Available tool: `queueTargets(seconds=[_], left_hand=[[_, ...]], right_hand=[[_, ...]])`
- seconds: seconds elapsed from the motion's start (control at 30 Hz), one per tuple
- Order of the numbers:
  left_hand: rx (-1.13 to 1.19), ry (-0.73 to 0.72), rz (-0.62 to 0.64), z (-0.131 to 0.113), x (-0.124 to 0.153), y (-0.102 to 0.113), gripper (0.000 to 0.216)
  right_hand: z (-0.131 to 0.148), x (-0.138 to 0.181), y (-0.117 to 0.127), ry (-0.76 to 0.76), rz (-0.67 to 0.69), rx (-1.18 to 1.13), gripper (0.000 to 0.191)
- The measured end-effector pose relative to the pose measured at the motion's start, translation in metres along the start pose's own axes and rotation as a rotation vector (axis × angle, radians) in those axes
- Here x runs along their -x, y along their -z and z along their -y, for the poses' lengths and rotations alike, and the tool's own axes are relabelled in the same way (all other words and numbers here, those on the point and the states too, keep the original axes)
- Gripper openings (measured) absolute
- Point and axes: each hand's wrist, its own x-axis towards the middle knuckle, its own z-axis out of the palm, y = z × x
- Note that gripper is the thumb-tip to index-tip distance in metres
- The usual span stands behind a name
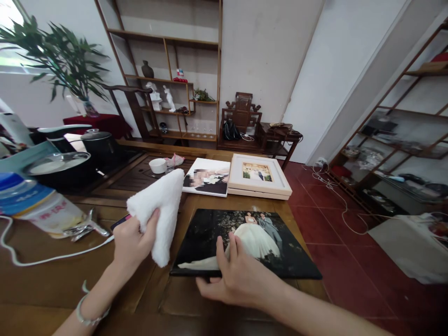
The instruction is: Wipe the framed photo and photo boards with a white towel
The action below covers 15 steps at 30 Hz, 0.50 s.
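Note:
My left hand (135, 242) pinches a folded white fluffy cloth (170, 205), raised over the wooden table left of a dark wedding photo album (206, 231). The album lies flat near the table's right side, its glossy cover showing a couple and a wide white dress. My right hand (234, 275) grips the album's near edge, with fingers on the cover and the thumb low at the edge. Behind it lie a white-edged photo panel (213, 179) and a pale framed photo (252, 189), side by side. The panel's picture is partly blurred out.
Left on the table (42, 284) are a plastic bag of food (45, 210), a white cable (52, 259), a lidded pan (59, 163) and a black pot (100, 142). A white cup (158, 165) stands on the tea tray (122, 177). Red floor tiles (325, 224) lie beyond the right edge.

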Motion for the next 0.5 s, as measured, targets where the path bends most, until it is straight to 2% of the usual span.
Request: queueTargets(seconds=[0.07,0.23,0.3,0.4,0.5], left_hand=[[0.008,0.006,0.013,0.001,0.001,-0.001,0.047],[0.014,0.009,0.044,0.004,0.003,-0.003,0.046],[0.012,0.004,0.026,0.004,0.002,-0.004,0.047],[0.008,0.005,0.035,0.002,0.002,-0.006,0.047],[-0.002,0.006,0.061,0.0,0.003,-0.007,0.047]], right_hand=[[-0.011,-0.001,0.008,0.038,0.047,-0.002,0.021],[-0.032,-0.01,0.019,0.106,0.101,-0.07,0.019],[-0.036,-0.013,0.024,0.089,0.08,-0.081,0.031],[-0.039,-0.017,0.03,-0.019,0.056,-0.087,0.054],[-0.039,-0.021,0.033,-0.094,0.106,-0.079,0.053]])
